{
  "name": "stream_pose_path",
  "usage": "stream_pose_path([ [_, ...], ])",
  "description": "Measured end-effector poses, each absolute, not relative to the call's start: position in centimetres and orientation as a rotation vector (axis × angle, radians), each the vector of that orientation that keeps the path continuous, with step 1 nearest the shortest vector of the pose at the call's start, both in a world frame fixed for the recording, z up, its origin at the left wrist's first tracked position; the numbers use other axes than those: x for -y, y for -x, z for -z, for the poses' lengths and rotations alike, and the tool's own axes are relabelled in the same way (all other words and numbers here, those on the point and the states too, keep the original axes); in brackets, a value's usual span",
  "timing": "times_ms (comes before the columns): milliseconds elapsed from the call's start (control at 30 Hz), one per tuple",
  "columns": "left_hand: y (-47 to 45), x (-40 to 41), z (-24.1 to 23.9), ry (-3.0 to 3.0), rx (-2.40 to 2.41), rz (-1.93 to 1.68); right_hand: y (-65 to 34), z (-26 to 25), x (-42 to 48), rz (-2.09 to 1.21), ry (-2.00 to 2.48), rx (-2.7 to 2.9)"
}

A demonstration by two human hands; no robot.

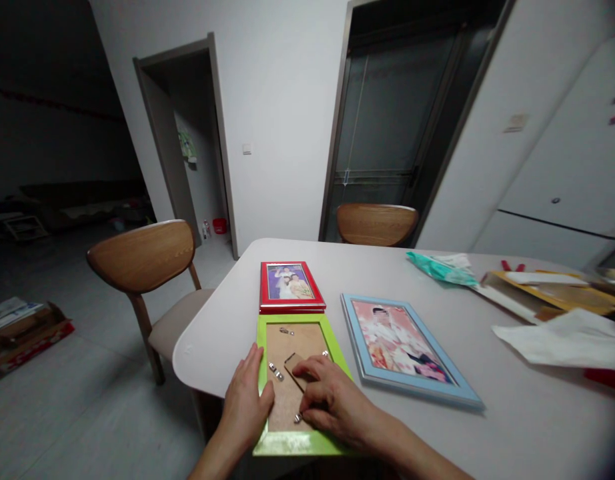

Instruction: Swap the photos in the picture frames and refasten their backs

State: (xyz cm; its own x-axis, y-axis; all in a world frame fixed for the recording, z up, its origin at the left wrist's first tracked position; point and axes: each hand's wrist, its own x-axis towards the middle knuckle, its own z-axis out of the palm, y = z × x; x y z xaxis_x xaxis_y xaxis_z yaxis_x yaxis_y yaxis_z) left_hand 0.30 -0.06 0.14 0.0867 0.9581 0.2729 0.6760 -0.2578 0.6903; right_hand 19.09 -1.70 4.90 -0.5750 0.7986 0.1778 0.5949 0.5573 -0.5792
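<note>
A lime-green photo frame (283, 443) lies face down at the table's near edge, its brown backing board (287, 343) showing. Along its left side my left hand (246, 400) grips the border, thumb over the edge. My right hand (332, 403) is bent over the board's right half, fingertips at a small metal clip (298, 418) near the bottom. Another metal clip (276, 371) sits at the left, and a metal hanger (286, 331) at the top. Partly under my right fingers is the stand flap (290, 361).
Beyond the green frame lies a red photo frame (292, 308); to the right, a light-blue photo frame (412, 383). Further right are a teal-and-white packet (442, 268), yellow-brown packaging (562, 293) and white wrapping (562, 339). Wooden chairs (147, 257) stand around the white table (517, 407).
</note>
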Motion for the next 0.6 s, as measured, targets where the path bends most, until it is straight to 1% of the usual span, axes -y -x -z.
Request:
stream_pose_path([
  [133, -0.4, 0.3, -0.1, -1.985, -1.602, -0.999, -19.2, -5.1, 2.0, -0.67, 1.193, 2.271],
  [233, -0.8, 0.5, -0.4, -1.991, -1.622, -0.945, -19.4, -4.7, 2.0, -0.556, 1.372, 2.154],
  [333, -1.4, 0.6, -0.7, -2.007, -1.646, -0.884, -19.3, -4.2, 1.8, -0.449, 1.448, 2.168],
  [500, -1.8, 0.6, -1.0, -2.003, -1.664, -0.841, -19.3, -4.4, 1.2, -0.465, 1.469, 2.14],
  [600, -2.0, 0.5, -1.4, -1.96, -1.627, -0.882, -19.5, -5.1, 0.9, -0.47, 1.495, 2.118],
])
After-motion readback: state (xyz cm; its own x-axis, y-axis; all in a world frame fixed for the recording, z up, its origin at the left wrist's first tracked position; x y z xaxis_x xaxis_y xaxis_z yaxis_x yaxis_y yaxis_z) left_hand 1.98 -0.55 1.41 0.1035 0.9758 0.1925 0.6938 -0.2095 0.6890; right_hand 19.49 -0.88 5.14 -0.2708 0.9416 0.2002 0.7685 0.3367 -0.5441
